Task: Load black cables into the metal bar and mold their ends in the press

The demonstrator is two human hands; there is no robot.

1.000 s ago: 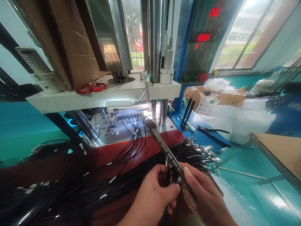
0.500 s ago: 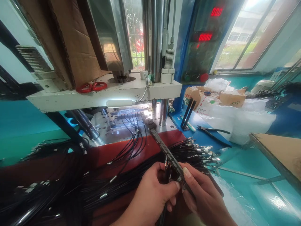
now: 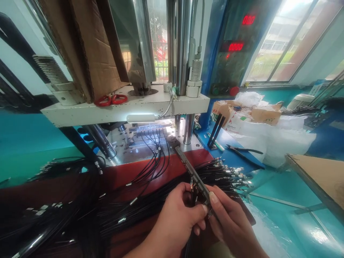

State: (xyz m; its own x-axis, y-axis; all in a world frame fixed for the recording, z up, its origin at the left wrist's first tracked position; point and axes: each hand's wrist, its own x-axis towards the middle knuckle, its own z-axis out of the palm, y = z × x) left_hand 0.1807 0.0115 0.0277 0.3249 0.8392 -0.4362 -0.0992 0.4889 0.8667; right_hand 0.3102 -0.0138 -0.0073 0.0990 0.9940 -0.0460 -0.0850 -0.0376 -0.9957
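Observation:
A long dark metal bar with slots along it [image 3: 191, 170] slants from the press bed toward me, its far end at a dark block [image 3: 172, 141]. My right hand [image 3: 232, 218] is closed around the near end of the bar, thumb on top. Close beside it, my left hand [image 3: 180, 215] pinches black cables [image 3: 189, 245] against the bar's left side; their small metal ends show between the fingers. The left thumb tip presses near a slot, and the exact fit of the ends is hidden. A large bundle of black cables [image 3: 150, 195] with metal ends lies beneath on the red board [image 3: 115, 175].
Ahead stands a press with a white plate [image 3: 129, 107], red-handled scissors [image 3: 111, 100] on it, and a lit mould [image 3: 147, 134] with several cables. On the blue surface [image 3: 223, 157] lie cutting pliers [image 3: 244, 152]. Plastic bags [image 3: 282, 139] and a cardboard-topped table [image 3: 319, 175] stand right.
The view has shifted slightly, so the press appears a little farther right. Both hands keep nearly the same grip on the bar and cables, with only slight finger movement.

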